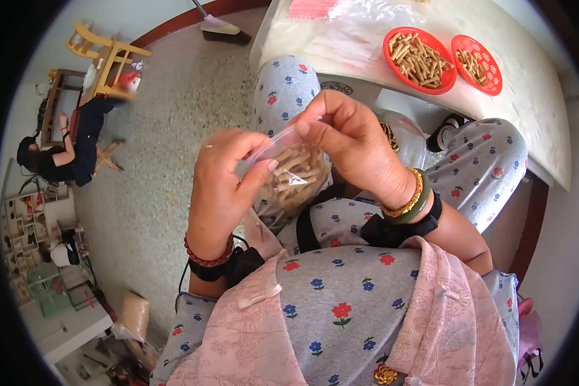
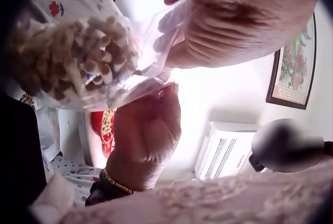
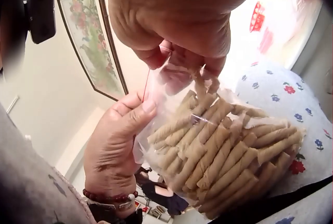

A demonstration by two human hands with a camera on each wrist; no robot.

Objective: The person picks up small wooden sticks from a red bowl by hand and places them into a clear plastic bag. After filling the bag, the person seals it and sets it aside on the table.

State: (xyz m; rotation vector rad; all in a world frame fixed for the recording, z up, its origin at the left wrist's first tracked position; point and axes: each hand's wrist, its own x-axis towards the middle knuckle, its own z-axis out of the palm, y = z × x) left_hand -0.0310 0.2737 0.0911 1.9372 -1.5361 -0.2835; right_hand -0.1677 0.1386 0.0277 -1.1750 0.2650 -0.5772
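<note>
A transparent zip bag [image 1: 294, 177] packed with tan twisted sticks [image 3: 223, 156] hangs in front of the lap. My left hand [image 1: 222, 177] pinches the left side of its top edge between thumb and fingers. At the opposite end of that edge, my right hand [image 1: 360, 141] pinches the plastic with thumb and forefinger. In the right wrist view the sticks fill the lower bag, and a few reach up toward the right hand [image 3: 177, 13]. The left wrist view has both hands close together at the bag's mouth.
On the white table [image 1: 527, 122] stand a large red basket [image 1: 431, 91] and a smaller red basket [image 1: 490, 61], both holding similar sticks. Flat plastic bags [image 1: 344, 46] lie beside them. A transparent container [image 1: 410, 138] sits between the knees. A seated person [image 1: 83, 151] and a broom [image 1: 222, 27] are farther off.
</note>
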